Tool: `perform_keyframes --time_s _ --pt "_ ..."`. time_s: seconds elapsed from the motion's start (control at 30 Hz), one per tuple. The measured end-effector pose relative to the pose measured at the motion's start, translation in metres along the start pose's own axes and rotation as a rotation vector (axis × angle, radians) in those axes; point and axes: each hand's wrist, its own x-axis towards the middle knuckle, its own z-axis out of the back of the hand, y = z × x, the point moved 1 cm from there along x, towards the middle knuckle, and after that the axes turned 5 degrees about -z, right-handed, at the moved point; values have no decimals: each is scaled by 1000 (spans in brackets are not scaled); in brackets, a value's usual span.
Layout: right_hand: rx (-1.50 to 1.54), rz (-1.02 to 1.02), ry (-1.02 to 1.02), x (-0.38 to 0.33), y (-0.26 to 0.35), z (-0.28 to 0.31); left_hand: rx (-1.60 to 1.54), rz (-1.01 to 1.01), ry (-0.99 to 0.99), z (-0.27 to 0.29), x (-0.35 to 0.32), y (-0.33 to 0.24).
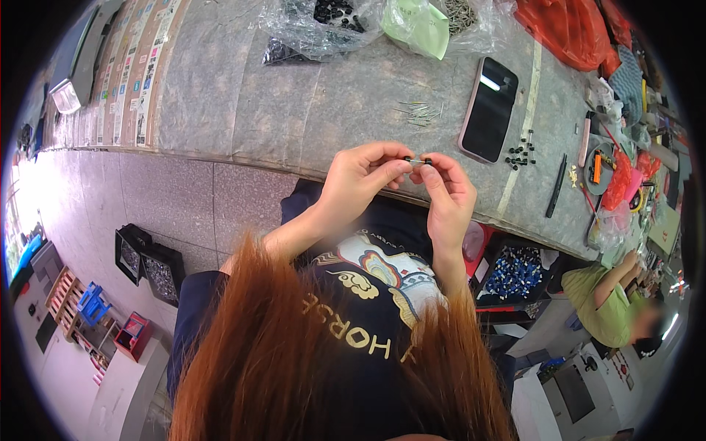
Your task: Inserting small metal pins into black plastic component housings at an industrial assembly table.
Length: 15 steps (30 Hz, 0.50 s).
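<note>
Just over the table's near edge, my two hands meet at a thin metal pin with a small black piece at each end. My left hand pinches the black piece on the pin's left end between thumb and forefinger. Fingers of my right hand close on the black piece at the other end. Beyond them a small heap of bare metal pins lies loose on the grey table cover. Right of my hands is a scatter of pins with black ends.
A phone lies right of the bare pins. Clear bags of black pieces and metal pins sit at the back, near a red plastic bag. Below the table, right, stands a bin of blue-and-white pieces. A person works further right.
</note>
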Motion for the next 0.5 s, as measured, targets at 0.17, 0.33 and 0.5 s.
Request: perform_keyframes --time_s 0.17,0.33,0.5 --pt "-10 57 -1 -2 1 -2 59 -49 11 -1 1 -2" --pt "-39 58 10 -5 5 -2 -70 23 -2 1 1 -4" --pt "-20 52 29 -6 6 0 -12 24 7 0 -1 -8"
